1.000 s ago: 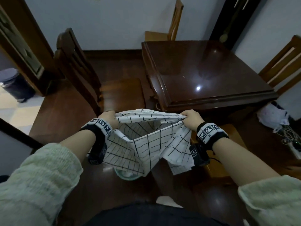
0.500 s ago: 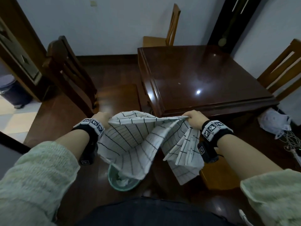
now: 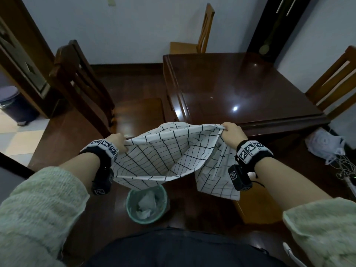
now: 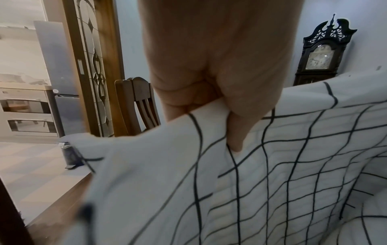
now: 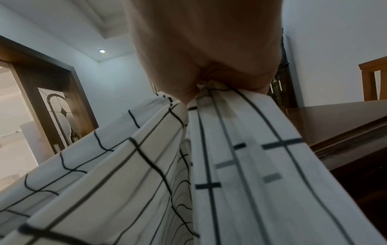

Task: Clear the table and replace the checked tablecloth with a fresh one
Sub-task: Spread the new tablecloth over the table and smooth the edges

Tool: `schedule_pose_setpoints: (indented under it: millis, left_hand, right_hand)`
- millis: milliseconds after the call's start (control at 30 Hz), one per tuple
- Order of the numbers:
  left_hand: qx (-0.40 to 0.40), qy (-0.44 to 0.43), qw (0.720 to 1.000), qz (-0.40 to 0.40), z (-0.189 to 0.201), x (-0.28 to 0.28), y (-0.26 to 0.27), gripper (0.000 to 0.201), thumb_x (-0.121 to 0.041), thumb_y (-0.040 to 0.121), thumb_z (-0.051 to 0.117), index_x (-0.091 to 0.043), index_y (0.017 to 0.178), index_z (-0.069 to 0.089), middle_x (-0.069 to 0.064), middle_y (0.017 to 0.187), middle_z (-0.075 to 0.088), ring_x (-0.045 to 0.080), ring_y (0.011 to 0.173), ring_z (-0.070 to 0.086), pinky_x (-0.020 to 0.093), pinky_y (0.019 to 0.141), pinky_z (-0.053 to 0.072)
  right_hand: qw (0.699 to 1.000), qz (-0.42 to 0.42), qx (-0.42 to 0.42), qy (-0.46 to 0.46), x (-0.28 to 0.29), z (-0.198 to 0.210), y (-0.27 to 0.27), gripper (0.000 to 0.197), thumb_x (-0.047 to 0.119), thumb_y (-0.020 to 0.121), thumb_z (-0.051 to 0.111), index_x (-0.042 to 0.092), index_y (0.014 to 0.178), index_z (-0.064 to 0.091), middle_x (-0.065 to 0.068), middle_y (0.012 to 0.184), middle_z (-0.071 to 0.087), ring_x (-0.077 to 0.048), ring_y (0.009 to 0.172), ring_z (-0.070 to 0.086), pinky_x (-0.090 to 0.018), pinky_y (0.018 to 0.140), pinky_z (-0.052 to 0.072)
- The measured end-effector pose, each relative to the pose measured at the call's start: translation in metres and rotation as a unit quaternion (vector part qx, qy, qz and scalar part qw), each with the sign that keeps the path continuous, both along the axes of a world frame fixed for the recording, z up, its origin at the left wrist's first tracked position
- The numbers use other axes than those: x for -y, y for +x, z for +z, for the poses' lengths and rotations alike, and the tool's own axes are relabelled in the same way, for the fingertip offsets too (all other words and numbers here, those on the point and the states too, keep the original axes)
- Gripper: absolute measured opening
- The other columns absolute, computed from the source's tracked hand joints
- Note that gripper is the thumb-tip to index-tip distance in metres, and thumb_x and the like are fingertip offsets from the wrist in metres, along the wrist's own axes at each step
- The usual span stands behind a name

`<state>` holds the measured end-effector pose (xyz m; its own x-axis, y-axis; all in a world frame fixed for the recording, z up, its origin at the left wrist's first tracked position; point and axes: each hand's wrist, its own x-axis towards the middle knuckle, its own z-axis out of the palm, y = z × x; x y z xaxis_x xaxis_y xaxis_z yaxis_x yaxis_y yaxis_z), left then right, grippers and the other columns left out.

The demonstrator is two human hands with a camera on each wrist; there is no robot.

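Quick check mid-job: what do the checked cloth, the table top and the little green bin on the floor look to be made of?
Checked tablecloth: thin woven fabric, matte; it folds and sags between both hands. Table: dark wood, glossy lacquer; it mirrors a ceiling light. Green bin: likely plastic, too dim to confirm.

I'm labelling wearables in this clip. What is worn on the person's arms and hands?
Both hands, left hand and right hand, are bare. Each wrist carries a black band with white square-coded tags and a small black camera beneath. Pale green knitted sleeves are pushed up the forearms.
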<state>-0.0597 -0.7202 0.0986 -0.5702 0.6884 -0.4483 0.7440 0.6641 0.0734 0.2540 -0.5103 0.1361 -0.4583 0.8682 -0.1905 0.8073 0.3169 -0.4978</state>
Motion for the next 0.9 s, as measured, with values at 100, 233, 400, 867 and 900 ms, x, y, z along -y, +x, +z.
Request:
schedule_pose_setpoints:
  millis: [100, 233, 400, 867, 900]
  left_hand:
    - [0.017, -0.004, 0.999, -0.035, 0.002, 0.005, 0.004, 0.022, -0.026, 0.089, 0.061, -0.007, 0.079, 0.060, 0.002, 0.069, 0.054, 0.019, 0.069, 0.055, 0.023, 0.048, 0.037]
    - [0.050, 0.006, 0.997, -0.062, 0.000, 0.012, 0.004, 0.015, -0.025, 0.089, 0.062, -0.011, 0.088, 0.064, 0.003, 0.079, 0.060, 0.018, 0.076, 0.058, 0.023, 0.055, 0.042]
    - [0.037, -0.029, 0.996, -0.075, -0.009, 0.033, 0.003, 0.013, -0.017, 0.091, 0.056, -0.019, 0.099, 0.065, 0.002, 0.096, 0.064, 0.020, 0.090, 0.061, 0.028, 0.073, 0.047]
    - [0.187, 0.054, 0.980, -0.044, -0.023, 0.023, 0.036, 0.062, -0.040, 0.085, 0.068, -0.020, 0.138, 0.043, 0.004, 0.133, 0.053, 0.019, 0.119, 0.052, 0.027, 0.097, 0.040]
    - [0.210, 0.064, 0.974, -0.061, -0.021, 0.016, 0.049, 0.075, -0.046, 0.082, 0.069, -0.021, 0.143, 0.034, 0.004, 0.140, 0.047, 0.019, 0.125, 0.047, 0.029, 0.103, 0.039]
  right_hand:
    - [0.999, -0.031, -0.008, 0.000, 0.003, -0.002, 0.000, 0.019, 0.008, 0.087, 0.041, 0.018, 0.080, 0.056, -0.008, 0.082, 0.062, -0.032, 0.080, 0.060, -0.035, 0.067, 0.048]
    - [0.997, -0.069, -0.018, 0.002, 0.005, -0.006, 0.002, 0.018, 0.011, 0.089, 0.040, 0.012, 0.092, 0.058, -0.013, 0.094, 0.060, -0.036, 0.094, 0.056, -0.034, 0.074, 0.043]
    - [0.992, -0.103, -0.063, 0.042, 0.000, 0.006, -0.001, 0.022, 0.014, 0.089, 0.039, 0.015, 0.098, 0.060, -0.021, 0.109, 0.063, -0.040, 0.104, 0.057, -0.037, 0.085, 0.044]
    - [0.999, 0.013, -0.038, 0.018, 0.037, 0.026, -0.036, 0.022, 0.024, 0.084, 0.047, 0.022, 0.086, 0.069, -0.004, 0.094, 0.070, -0.023, 0.092, 0.062, -0.035, 0.087, 0.053]
    - [0.999, 0.034, -0.035, 0.008, 0.041, 0.027, -0.038, 0.018, 0.024, 0.083, 0.050, 0.023, 0.083, 0.069, -0.003, 0.092, 0.071, -0.022, 0.092, 0.063, -0.035, 0.086, 0.053]
